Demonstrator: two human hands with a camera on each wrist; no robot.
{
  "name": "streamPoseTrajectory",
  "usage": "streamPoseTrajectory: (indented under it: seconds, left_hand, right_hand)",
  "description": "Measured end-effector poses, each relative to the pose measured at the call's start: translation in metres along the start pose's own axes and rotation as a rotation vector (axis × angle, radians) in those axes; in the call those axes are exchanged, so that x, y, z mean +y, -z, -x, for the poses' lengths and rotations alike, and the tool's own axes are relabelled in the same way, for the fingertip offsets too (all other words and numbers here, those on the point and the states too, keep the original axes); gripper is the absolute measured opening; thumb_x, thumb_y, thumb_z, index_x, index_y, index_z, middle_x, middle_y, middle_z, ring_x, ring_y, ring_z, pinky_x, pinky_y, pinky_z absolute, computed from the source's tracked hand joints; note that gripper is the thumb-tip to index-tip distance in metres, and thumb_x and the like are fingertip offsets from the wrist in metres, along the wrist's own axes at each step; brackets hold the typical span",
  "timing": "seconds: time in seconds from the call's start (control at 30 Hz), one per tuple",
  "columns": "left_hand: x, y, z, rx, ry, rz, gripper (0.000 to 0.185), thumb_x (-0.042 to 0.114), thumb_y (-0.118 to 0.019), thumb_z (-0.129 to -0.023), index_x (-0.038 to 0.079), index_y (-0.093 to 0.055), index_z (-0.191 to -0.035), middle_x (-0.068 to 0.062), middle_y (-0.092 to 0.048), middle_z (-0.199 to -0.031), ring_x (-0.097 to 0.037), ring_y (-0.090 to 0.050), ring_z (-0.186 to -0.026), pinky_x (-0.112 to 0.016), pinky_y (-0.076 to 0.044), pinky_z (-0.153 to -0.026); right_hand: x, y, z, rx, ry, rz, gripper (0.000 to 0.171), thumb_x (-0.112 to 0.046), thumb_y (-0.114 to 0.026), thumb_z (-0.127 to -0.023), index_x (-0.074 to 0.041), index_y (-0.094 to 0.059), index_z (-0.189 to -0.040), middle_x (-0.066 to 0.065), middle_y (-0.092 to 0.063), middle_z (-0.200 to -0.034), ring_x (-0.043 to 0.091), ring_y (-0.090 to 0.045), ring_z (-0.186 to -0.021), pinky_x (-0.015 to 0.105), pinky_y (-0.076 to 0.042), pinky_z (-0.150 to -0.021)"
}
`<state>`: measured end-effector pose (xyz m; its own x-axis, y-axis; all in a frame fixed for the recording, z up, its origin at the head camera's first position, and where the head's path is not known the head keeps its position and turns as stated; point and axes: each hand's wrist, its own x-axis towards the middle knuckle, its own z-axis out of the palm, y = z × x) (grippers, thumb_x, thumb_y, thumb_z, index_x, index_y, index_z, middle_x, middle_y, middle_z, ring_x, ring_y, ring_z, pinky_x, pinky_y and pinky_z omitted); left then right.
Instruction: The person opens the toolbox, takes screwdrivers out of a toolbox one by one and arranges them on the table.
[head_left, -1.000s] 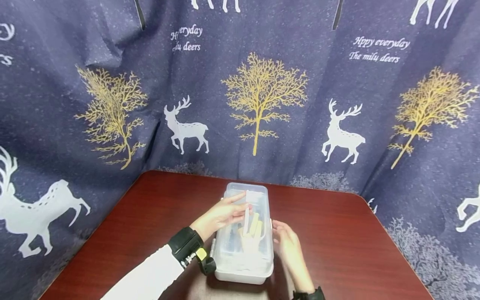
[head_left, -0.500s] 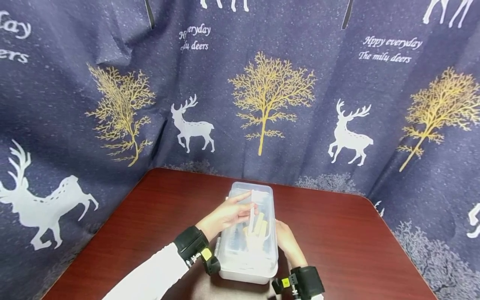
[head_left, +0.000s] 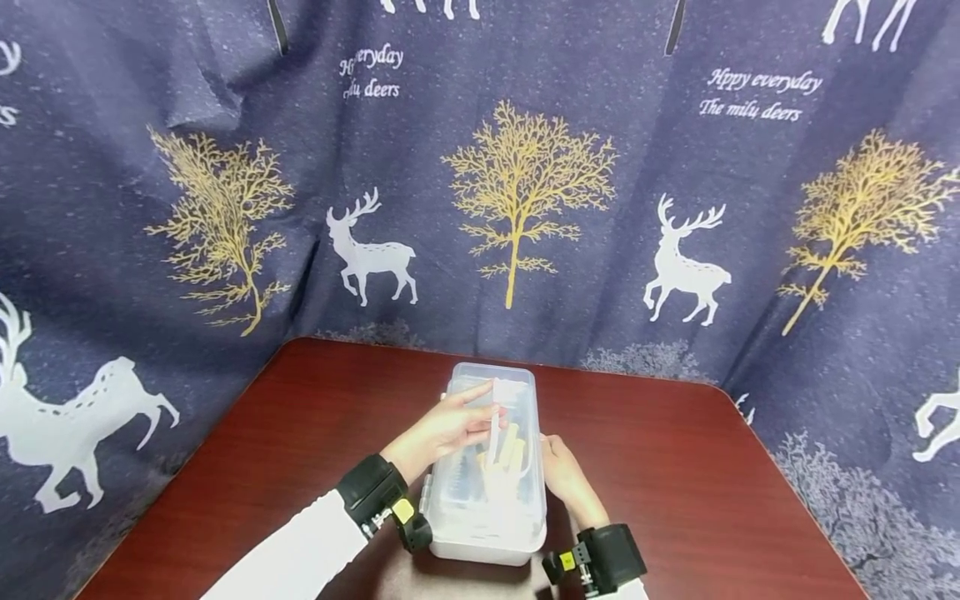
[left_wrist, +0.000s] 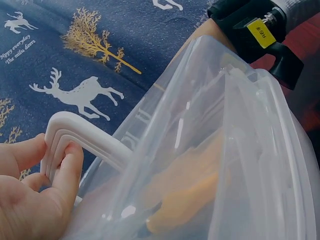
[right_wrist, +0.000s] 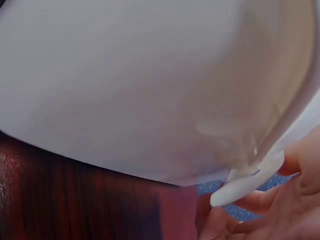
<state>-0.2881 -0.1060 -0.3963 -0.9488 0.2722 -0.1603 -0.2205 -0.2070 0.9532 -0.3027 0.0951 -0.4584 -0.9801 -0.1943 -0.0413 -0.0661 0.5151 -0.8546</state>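
Clear plastic box (head_left: 491, 475) mid-table | left hand (head_left: 442, 429) pinches white lid handle (left_wrist: 82, 135) | right hand (head_left: 564, 477) fingers curl on box's right-side latch (right_wrist: 247, 182) | likely light, rigid, slick; grip by handle.

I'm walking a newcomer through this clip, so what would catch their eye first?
Likely the clear plastic storage box on the dark red wooden table, yellowish sticks showing through its lid. The left hand pinches its white handle; the right hand grips a white side latch. Behind hangs a navy deer-and-tree curtain.
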Motion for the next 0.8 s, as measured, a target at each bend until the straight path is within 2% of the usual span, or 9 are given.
streamPoseTrajectory:
  seconds: [0.07,0.1,0.2,0.27,0.37,0.53,0.63,0.73,0.8]
  left_hand:
    - [0.000,0.000,0.000,0.001,-0.005,-0.002,0.061,0.010,-0.049,-0.092,0.017,-0.021,-0.146,-0.026,-0.047,-0.133,-0.009,-0.064,-0.089,-0.044,-0.036,-0.106]
    - [0.000,0.001,0.000,-0.002,-0.002,-0.001,0.062,0.010,-0.049,-0.092,0.017,-0.021,-0.146,-0.026,-0.046,-0.134,-0.009,-0.064,-0.089,-0.044,-0.036,-0.106]
    - [-0.001,0.001,-0.001,-0.013,-0.007,-0.002,0.062,0.011,-0.049,-0.092,0.016,-0.019,-0.147,-0.021,-0.052,-0.128,-0.009,-0.064,-0.089,-0.042,-0.037,-0.105]
    - [-0.001,0.002,-0.001,-0.016,-0.009,-0.002,0.063,0.012,-0.050,-0.092,0.015,-0.019,-0.147,-0.014,-0.058,-0.120,-0.008,-0.064,-0.089,-0.041,-0.039,-0.104]
    - [-0.001,0.002,-0.001,-0.014,-0.007,-0.001,0.062,0.012,-0.049,-0.092,0.015,-0.019,-0.147,-0.006,-0.061,-0.109,-0.009,-0.064,-0.089,-0.042,-0.038,-0.104]
    - [-0.003,0.002,0.000,-0.012,-0.007,0.006,0.061,0.013,-0.049,-0.093,0.017,-0.020,-0.146,-0.003,-0.062,-0.104,-0.010,-0.064,-0.089,-0.045,-0.035,-0.105]
    - [-0.002,0.002,0.000,-0.013,-0.007,0.004,0.061,0.013,-0.049,-0.093,0.017,-0.020,-0.146,-0.011,-0.062,-0.113,-0.009,-0.064,-0.089,-0.045,-0.035,-0.105]
    - [-0.001,0.002,-0.001,-0.014,-0.005,-0.003,0.061,0.013,-0.048,-0.093,0.016,-0.020,-0.147,-0.023,-0.053,-0.129,-0.008,-0.064,-0.088,-0.043,-0.037,-0.104]
    - [-0.001,0.001,0.000,-0.012,-0.005,-0.007,0.061,0.012,-0.048,-0.093,0.016,-0.020,-0.147,-0.025,-0.048,-0.133,-0.008,-0.064,-0.087,-0.041,-0.039,-0.103]
  right_hand:
    - [0.001,0.001,-0.001,-0.004,-0.022,-0.004,0.060,-0.051,-0.029,-0.095,0.003,-0.055,-0.106,0.018,-0.059,-0.100,0.026,-0.056,-0.093,0.038,-0.046,-0.075]
    - [0.002,0.001,-0.002,0.010,-0.040,-0.001,0.060,-0.054,-0.030,-0.094,-0.001,-0.054,-0.110,0.014,-0.059,-0.101,0.022,-0.056,-0.091,0.035,-0.045,-0.070]
    - [0.006,0.002,-0.004,0.031,-0.076,-0.026,0.061,-0.058,-0.033,-0.091,-0.003,-0.056,-0.109,0.011,-0.059,-0.091,0.017,-0.053,-0.077,0.029,-0.041,-0.058]
    - [0.008,0.002,-0.005,0.042,-0.078,-0.037,0.054,-0.053,-0.038,-0.092,-0.005,-0.058,-0.107,0.010,-0.059,-0.088,0.016,-0.052,-0.073,0.028,-0.040,-0.057]
    - [0.010,0.002,-0.006,0.050,-0.072,-0.025,0.044,-0.045,-0.042,-0.093,-0.007,-0.061,-0.107,0.009,-0.062,-0.091,0.014,-0.054,-0.074,0.028,-0.042,-0.058]
    - [0.010,0.008,-0.004,0.051,-0.087,-0.026,0.048,-0.046,-0.045,-0.091,-0.007,-0.058,-0.116,0.013,-0.064,-0.102,0.014,-0.060,-0.072,0.029,-0.051,-0.061]
    - [0.009,0.012,-0.003,0.055,-0.083,-0.055,0.043,-0.038,-0.045,-0.093,-0.004,-0.057,-0.118,0.016,-0.064,-0.103,0.015,-0.062,-0.068,0.030,-0.054,-0.061]
    - [0.010,0.014,-0.003,0.073,-0.067,-0.079,0.036,-0.026,-0.044,-0.094,-0.001,-0.058,-0.115,0.018,-0.065,-0.099,0.015,-0.064,-0.064,0.030,-0.055,-0.059]
    - [0.011,0.016,-0.004,0.089,-0.059,-0.077,0.033,-0.023,-0.045,-0.093,-0.001,-0.060,-0.113,0.018,-0.066,-0.096,0.015,-0.064,-0.062,0.029,-0.055,-0.057]
